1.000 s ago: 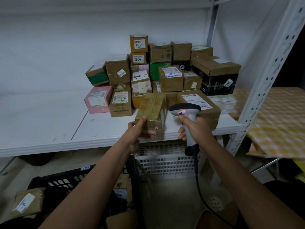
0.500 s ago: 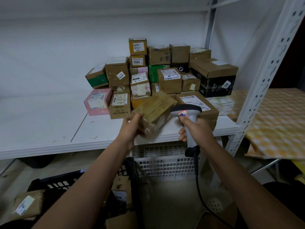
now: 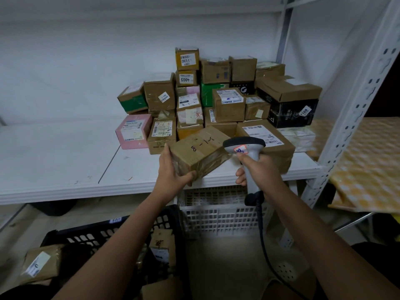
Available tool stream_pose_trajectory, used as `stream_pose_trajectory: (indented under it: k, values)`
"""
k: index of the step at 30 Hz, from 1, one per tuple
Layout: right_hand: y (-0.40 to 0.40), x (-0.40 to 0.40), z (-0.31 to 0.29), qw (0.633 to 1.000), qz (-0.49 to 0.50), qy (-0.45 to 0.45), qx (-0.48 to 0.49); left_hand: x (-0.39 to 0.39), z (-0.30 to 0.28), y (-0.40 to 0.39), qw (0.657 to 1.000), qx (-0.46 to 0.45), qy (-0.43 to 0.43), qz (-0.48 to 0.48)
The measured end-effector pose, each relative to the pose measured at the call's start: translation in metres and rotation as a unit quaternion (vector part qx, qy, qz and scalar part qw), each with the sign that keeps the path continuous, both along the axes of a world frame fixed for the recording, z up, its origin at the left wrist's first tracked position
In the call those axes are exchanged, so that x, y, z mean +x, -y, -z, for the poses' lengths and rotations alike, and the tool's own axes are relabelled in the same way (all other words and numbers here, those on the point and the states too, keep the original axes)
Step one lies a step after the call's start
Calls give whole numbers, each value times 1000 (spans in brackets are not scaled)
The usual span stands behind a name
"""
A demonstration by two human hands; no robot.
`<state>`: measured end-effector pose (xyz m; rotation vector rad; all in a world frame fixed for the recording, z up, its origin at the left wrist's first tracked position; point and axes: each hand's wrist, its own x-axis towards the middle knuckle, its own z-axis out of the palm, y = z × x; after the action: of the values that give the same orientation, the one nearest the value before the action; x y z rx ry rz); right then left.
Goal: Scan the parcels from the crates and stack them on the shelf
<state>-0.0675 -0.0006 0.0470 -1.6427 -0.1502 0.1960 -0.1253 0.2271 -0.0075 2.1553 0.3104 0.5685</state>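
My left hand [image 3: 173, 172] grips a taped brown cardboard parcel [image 3: 199, 149] with "3-1-8" handwritten on its top face, held tilted above the front edge of the white shelf [image 3: 65, 156]. My right hand [image 3: 259, 167] holds a grey barcode scanner [image 3: 245, 148] by its handle, head close to the parcel's right end. Behind them a pile of several stacked parcels [image 3: 216, 98] stands on the shelf. A black crate [image 3: 108, 237] at the lower left holds more parcels.
A white perforated crate [image 3: 216, 211] sits under the shelf, beside the black one. The shelf's white upright post [image 3: 355, 105] rises at the right. A yellow checked cloth [image 3: 368, 161] covers a surface further right. A brown padded parcel [image 3: 41, 265] lies at the far lower left.
My left hand has turned the parcel from upright to flatter, so its handwritten top face now shows, and lifted it slightly. The scanner has stayed almost still.
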Motion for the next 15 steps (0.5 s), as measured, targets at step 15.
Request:
stream_pose_trajectory:
  k: [15]
  values:
    - [-2, 2, 7, 1000, -6, -9, -14, 18, -23, 6, 951, -286, -113, 9]
